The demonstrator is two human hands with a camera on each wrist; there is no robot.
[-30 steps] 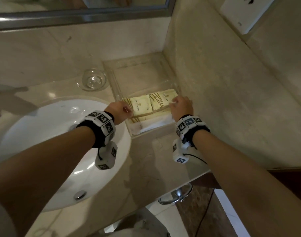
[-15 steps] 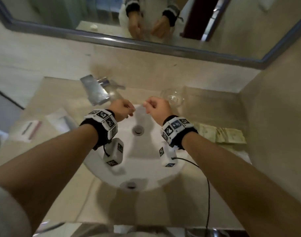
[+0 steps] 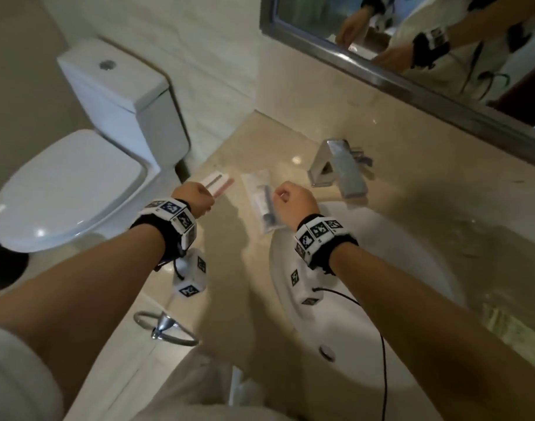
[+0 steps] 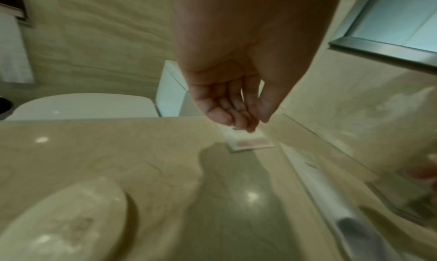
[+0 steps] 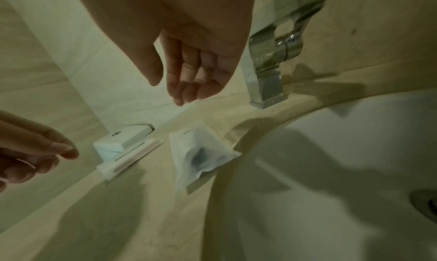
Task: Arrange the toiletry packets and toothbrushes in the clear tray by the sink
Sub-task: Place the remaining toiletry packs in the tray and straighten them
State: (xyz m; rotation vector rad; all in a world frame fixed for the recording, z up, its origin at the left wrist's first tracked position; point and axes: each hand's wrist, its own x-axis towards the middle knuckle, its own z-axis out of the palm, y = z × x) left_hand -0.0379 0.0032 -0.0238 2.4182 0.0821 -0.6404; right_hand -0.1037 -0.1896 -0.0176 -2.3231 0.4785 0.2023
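Beige marble counter (image 3: 248, 287) is filling the view as the person's attention is swinging from the tray on the right, where the yellow packets (image 3: 512, 329) are already lying, over to the left of the white basin (image 3: 381, 299). Both hands, a second ago pressing packets into the tray, are now hovering empty above the two wrapped toothbrushes, suggesting the packets are settled and the brushes are coming next. The left hand (image 3: 195, 198), fingers loosely curled and holding nothing, is hanging just over the pink-striped packet (image 3: 219, 183); the right hand (image 3: 293, 203), likewise relaxed and empty, is hanging near the clear-wrapped toothbrush (image 3: 264, 205), which is lying at the basin's rim. Open counter is stretching nearward; the faucet (image 3: 339, 165) is standing close on the right.
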